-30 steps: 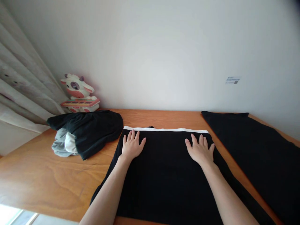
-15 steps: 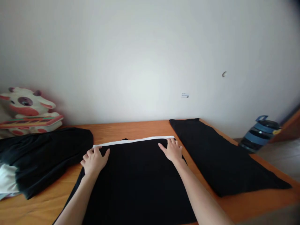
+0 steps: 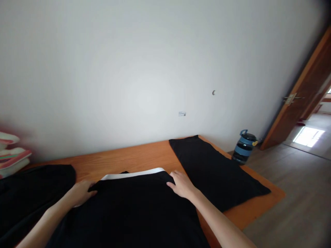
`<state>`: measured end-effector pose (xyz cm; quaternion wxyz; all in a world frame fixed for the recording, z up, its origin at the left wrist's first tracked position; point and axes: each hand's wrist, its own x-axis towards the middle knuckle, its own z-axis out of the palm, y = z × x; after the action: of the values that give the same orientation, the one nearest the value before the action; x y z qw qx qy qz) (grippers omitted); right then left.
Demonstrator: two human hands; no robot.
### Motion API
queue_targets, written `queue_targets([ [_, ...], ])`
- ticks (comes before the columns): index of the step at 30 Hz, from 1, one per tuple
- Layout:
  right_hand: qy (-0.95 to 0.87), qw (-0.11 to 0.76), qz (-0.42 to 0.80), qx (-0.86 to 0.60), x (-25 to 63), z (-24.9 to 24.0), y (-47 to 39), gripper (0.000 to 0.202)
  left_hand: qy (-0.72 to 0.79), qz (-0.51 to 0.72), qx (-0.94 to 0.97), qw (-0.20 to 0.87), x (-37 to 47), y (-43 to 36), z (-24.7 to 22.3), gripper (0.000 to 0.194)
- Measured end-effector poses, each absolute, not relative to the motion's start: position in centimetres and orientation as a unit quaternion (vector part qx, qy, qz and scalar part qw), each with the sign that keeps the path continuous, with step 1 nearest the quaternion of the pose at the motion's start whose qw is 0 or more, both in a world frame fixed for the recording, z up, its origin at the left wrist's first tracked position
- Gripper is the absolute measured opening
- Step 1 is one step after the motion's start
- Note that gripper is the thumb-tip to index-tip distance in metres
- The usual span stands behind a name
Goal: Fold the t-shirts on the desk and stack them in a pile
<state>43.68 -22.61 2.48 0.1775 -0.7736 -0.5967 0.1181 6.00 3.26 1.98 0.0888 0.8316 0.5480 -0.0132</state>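
A black garment [image 3: 134,210] lies spread in front of me, with a white band [image 3: 131,174] along its far edge. At its left side, just below the band's end, my left hand [image 3: 82,193] is closed on the edge, thumb on top and fingertips partly hidden. My right hand [image 3: 181,184] grips the right side near the far corner, its thumb over the cloth and its fingers round the edge. The cloth is slightly drawn up between both hands. A small black bit of fabric peeks out behind the band.
On the right of the wooden table [image 3: 124,155] lies another flat black cloth [image 3: 214,172]. A blue and black water bottle [image 3: 244,148] stands by the right edge. At left are a black fabric heap [image 3: 33,193] and a partly visible toy [image 3: 12,155]. A wall rises behind; a door [image 3: 297,89] stands at right.
My hands have gone from lying spread on the garment's far corners to gripping its side edges. The view has turned right, bringing the door in and cutting off the toy.
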Motion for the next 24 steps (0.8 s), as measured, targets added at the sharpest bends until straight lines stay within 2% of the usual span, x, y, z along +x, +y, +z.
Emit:
queue_targets([
  [2, -0.590, 0.187, 0.133, -0.774, 43.8, 2.8, -23.7, 0.020, 0.553, -0.032, 0.833, 0.019, 7.2, 3.2, 2.4, 0.018],
  [5, -0.581, 0.236, 0.198, -0.753, 44.1, 3.2, -25.5, 0.023, 0.585, -0.021, 0.811, -0.005, 9.4, 2.7, 3.0, 0.026],
  [8, -0.573, 0.325, 0.236, -0.714, 44.1, 2.8, -27.7, 0.020, 0.609, 0.031, 0.792, 0.016, 11.9, 1.9, 3.0, 0.024],
  [13, -0.526, 0.414, 0.122, -0.733, 43.0, 1.7, -30.5, 0.012, 0.597, 0.123, 0.783, 0.127, 18.5, 0.7, 4.6, 0.024],
  [16, -0.489, 0.466, 0.118, -0.728, 43.2, 3.5, -31.6, 0.019, 0.530, 0.192, 0.799, 0.211, 25.0, 0.8, 8.4, 0.029],
  [20, -0.423, 0.522, 0.147, -0.726, 47.0, 8.4, -32.9, 0.025, 0.455, 0.259, 0.820, 0.230, 36.4, 2.1, 15.3, 0.029],
  [22, -0.388, 0.515, 0.148, -0.750, 51.1, 10.2, -33.4, 0.026, 0.413, 0.283, 0.831, 0.243, 42.8, 1.9, 18.4, 0.032],
  [24, -0.346, 0.466, 0.118, -0.806, 56.3, 10.7, -33.7, 0.028, 0.356, 0.321, 0.841, 0.251, 48.6, 0.3, 20.4, 0.039],
])
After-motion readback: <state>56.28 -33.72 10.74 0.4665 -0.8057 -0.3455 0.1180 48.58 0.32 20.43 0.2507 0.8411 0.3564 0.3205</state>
